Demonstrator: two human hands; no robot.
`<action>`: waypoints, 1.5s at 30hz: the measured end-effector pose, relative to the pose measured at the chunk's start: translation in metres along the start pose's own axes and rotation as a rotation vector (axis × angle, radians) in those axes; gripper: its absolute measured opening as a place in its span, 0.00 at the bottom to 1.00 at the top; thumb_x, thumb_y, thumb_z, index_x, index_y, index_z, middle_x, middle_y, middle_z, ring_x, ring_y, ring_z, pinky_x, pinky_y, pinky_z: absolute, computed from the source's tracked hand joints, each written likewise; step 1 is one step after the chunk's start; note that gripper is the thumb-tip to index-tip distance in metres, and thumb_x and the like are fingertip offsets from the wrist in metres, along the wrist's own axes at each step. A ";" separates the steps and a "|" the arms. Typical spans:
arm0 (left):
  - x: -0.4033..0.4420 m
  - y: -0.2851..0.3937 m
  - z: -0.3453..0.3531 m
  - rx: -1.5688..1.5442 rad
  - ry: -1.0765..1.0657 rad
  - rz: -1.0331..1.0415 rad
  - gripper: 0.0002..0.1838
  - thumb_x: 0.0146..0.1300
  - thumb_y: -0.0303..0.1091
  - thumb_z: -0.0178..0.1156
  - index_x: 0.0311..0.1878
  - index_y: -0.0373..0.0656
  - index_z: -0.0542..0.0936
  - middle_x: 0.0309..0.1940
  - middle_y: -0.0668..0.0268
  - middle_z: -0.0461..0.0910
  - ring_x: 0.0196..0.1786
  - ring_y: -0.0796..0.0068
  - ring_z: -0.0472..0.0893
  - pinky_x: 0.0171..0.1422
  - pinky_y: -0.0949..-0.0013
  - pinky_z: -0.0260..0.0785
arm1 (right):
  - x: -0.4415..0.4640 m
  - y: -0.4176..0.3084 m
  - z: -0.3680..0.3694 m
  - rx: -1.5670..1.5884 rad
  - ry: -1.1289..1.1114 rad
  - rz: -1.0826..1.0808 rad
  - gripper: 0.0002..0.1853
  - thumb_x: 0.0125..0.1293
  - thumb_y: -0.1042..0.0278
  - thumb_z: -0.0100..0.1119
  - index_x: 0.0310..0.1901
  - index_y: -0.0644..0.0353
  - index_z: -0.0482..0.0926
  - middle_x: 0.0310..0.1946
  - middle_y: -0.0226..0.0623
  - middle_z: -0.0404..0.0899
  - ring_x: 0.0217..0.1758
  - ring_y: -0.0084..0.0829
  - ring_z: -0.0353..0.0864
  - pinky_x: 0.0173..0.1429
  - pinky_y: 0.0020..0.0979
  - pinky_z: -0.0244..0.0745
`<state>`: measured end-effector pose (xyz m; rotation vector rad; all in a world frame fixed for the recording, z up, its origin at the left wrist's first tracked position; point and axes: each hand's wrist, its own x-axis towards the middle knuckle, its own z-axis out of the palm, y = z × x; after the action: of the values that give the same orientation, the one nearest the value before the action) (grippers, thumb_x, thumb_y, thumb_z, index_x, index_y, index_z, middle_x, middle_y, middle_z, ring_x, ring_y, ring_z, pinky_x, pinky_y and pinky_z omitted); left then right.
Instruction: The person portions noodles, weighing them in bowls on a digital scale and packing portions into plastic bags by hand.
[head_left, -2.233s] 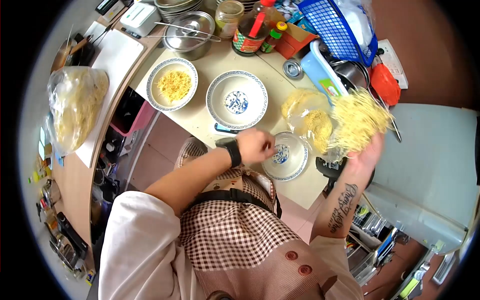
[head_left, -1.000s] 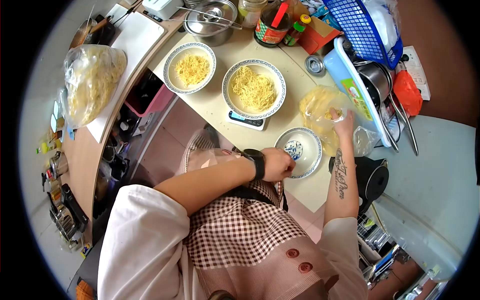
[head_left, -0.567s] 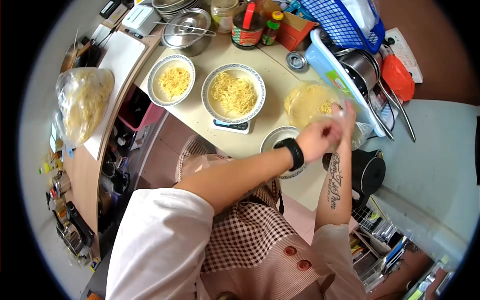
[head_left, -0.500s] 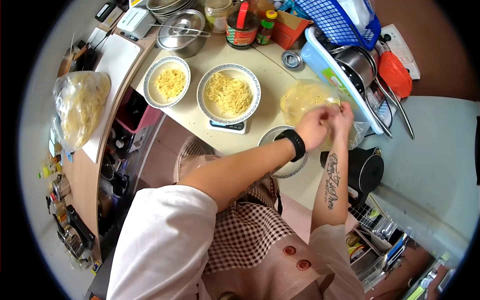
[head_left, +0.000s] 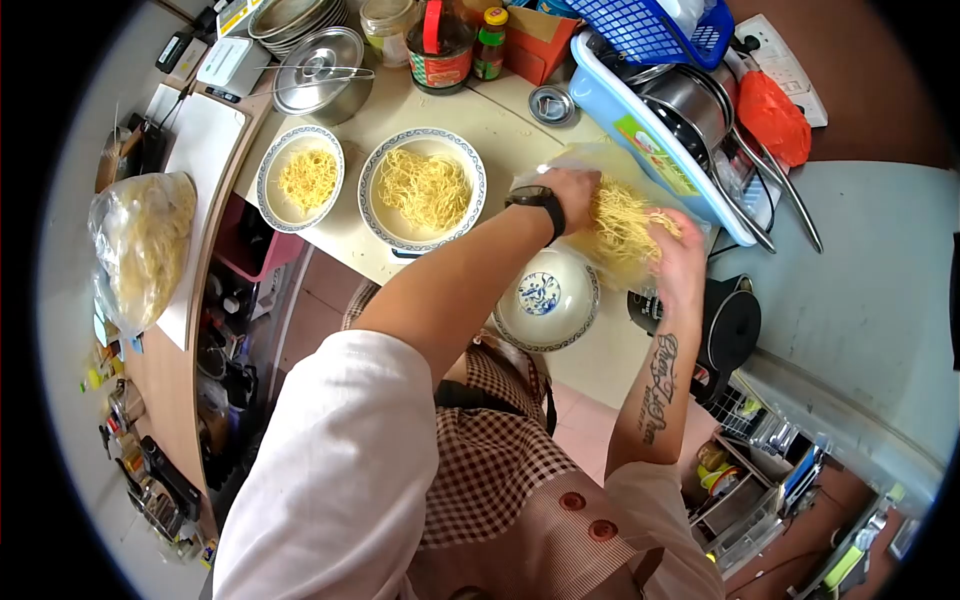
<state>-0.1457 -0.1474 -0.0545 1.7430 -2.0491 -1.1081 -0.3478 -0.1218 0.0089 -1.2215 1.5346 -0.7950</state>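
My left hand (head_left: pixel 572 200), with a dark watch at its wrist, is closed on a clear plastic bag (head_left: pixel 612 158); its fingertips are partly hidden. Thin yellow noodles (head_left: pixel 625 222) spill out at the bag's mouth. My right hand (head_left: pixel 682 258) grips a bunch of these noodles from the right side. Below the bag stands a bowl (head_left: pixel 545 308) with a blue flower pattern and no noodles in it. To the left, a bowl (head_left: pixel 372 215) holds a heap of noodles, and a second bowl (head_left: pixel 262 190) farther left holds a smaller heap.
Behind the bowls stand a lidded steel pot (head_left: pixel 320 75), a red-capped sauce bottle (head_left: pixel 440 55) and a small green-labelled jar (head_left: pixel 490 45). A blue tub (head_left: pixel 650 150) of pans borders the right side, near a black pot (head_left: pixel 730 325). Another bag of noodles (head_left: pixel 150 245) lies on the left shelf.
My hands have moved apart: the left went leftward to the bag's side, the right lower. The bag has opened, showing the noodles. The bowl below has come into fuller view.
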 end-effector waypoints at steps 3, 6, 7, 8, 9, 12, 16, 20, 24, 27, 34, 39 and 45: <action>0.001 -0.005 -0.003 0.051 -0.007 -0.026 0.28 0.51 0.47 0.72 0.55 0.49 0.81 0.51 0.56 0.82 0.56 0.55 0.80 0.61 0.55 0.72 | -0.005 -0.018 -0.009 -0.338 0.196 -0.198 0.09 0.64 0.78 0.63 0.45 0.68 0.84 0.35 0.29 0.83 0.34 0.17 0.76 0.37 0.22 0.69; -0.001 -0.010 -0.010 0.098 -0.004 -0.092 0.23 0.56 0.46 0.68 0.54 0.50 0.81 0.51 0.55 0.83 0.57 0.55 0.80 0.61 0.55 0.73 | -0.024 -0.045 -0.010 -0.223 0.282 -0.189 0.08 0.65 0.79 0.61 0.45 0.68 0.83 0.33 0.29 0.83 0.34 0.20 0.77 0.42 0.24 0.74; -0.002 -0.014 -0.013 0.113 -0.035 -0.156 0.21 0.58 0.45 0.67 0.54 0.50 0.82 0.51 0.55 0.83 0.58 0.56 0.80 0.61 0.54 0.73 | -0.034 -0.066 -0.008 -0.036 0.292 -0.112 0.07 0.66 0.79 0.61 0.44 0.69 0.83 0.33 0.30 0.83 0.36 0.20 0.78 0.45 0.23 0.74; -0.001 -0.015 -0.014 0.127 -0.069 -0.217 0.20 0.59 0.44 0.65 0.54 0.51 0.82 0.51 0.55 0.83 0.58 0.56 0.80 0.60 0.54 0.73 | -0.041 -0.080 -0.011 0.010 0.310 -0.103 0.07 0.66 0.80 0.60 0.44 0.70 0.83 0.35 0.31 0.83 0.38 0.20 0.79 0.47 0.23 0.74; 0.002 -0.019 -0.006 0.141 -0.060 -0.194 0.20 0.60 0.44 0.64 0.55 0.50 0.81 0.52 0.55 0.82 0.59 0.56 0.80 0.60 0.53 0.73 | -0.045 -0.088 -0.013 0.057 0.330 -0.093 0.07 0.66 0.80 0.60 0.44 0.71 0.83 0.37 0.32 0.83 0.41 0.20 0.80 0.49 0.23 0.74; -0.012 -0.002 -0.017 0.131 -0.035 -0.144 0.24 0.57 0.42 0.65 0.58 0.48 0.79 0.57 0.56 0.80 0.62 0.56 0.78 0.63 0.53 0.72 | -0.040 -0.092 -0.013 -0.086 0.210 -0.341 0.08 0.65 0.81 0.60 0.45 0.70 0.83 0.41 0.35 0.84 0.44 0.22 0.80 0.52 0.25 0.74; -0.022 0.005 0.021 -0.056 0.356 0.301 0.29 0.53 0.40 0.68 0.60 0.47 0.76 0.58 0.58 0.78 0.64 0.54 0.75 0.66 0.54 0.69 | -0.018 -0.083 -0.002 -0.472 -0.142 -0.395 0.10 0.64 0.79 0.61 0.47 0.66 0.83 0.41 0.40 0.84 0.44 0.30 0.83 0.54 0.29 0.74; -0.016 0.010 0.032 -0.155 0.315 0.331 0.29 0.51 0.36 0.70 0.58 0.47 0.76 0.54 0.57 0.79 0.60 0.52 0.76 0.65 0.53 0.69 | -0.028 -0.092 0.015 -0.428 0.015 -0.446 0.09 0.64 0.78 0.62 0.46 0.67 0.84 0.38 0.38 0.86 0.42 0.27 0.82 0.52 0.26 0.74; -0.006 -0.005 0.022 -0.161 0.263 0.240 0.23 0.51 0.35 0.70 0.53 0.47 0.79 0.48 0.57 0.79 0.54 0.51 0.77 0.59 0.55 0.71 | -0.042 -0.113 0.004 -0.117 0.090 -0.467 0.08 0.63 0.82 0.63 0.44 0.70 0.84 0.38 0.32 0.84 0.42 0.18 0.80 0.50 0.22 0.74; 0.007 -0.018 0.022 -0.161 0.196 0.146 0.20 0.54 0.38 0.69 0.51 0.47 0.81 0.45 0.55 0.82 0.52 0.50 0.80 0.57 0.53 0.73 | -0.048 -0.116 -0.005 0.128 0.114 -0.376 0.08 0.63 0.83 0.63 0.43 0.69 0.83 0.37 0.33 0.83 0.41 0.19 0.80 0.48 0.22 0.74; 0.006 -0.027 -0.004 0.143 -0.016 -0.096 0.15 0.64 0.35 0.57 0.53 0.48 0.82 0.50 0.54 0.84 0.52 0.53 0.83 0.56 0.54 0.75 | -0.066 -0.137 -0.055 0.470 0.303 -0.625 0.11 0.65 0.73 0.59 0.47 0.67 0.80 0.42 0.43 0.80 0.45 0.31 0.82 0.50 0.30 0.79; 0.007 -0.030 -0.004 0.251 -0.052 -0.158 0.16 0.66 0.34 0.52 0.53 0.46 0.82 0.52 0.56 0.84 0.54 0.56 0.84 0.58 0.54 0.76 | -0.083 -0.210 -0.065 0.508 0.657 -0.852 0.18 0.70 0.64 0.54 0.53 0.69 0.77 0.49 0.47 0.80 0.52 0.40 0.81 0.53 0.44 0.79; 0.006 -0.016 -0.002 0.179 -0.078 -0.126 0.19 0.63 0.35 0.55 0.56 0.42 0.80 0.53 0.51 0.82 0.57 0.52 0.82 0.61 0.53 0.74 | -0.094 -0.267 -0.130 0.318 0.493 -1.122 0.19 0.68 0.65 0.52 0.54 0.70 0.76 0.52 0.47 0.80 0.54 0.44 0.80 0.59 0.51 0.77</action>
<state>-0.1343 -0.1539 -0.0656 1.9678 -2.1705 -1.0719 -0.3859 -0.1172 0.3184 -1.6878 0.8888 -2.0962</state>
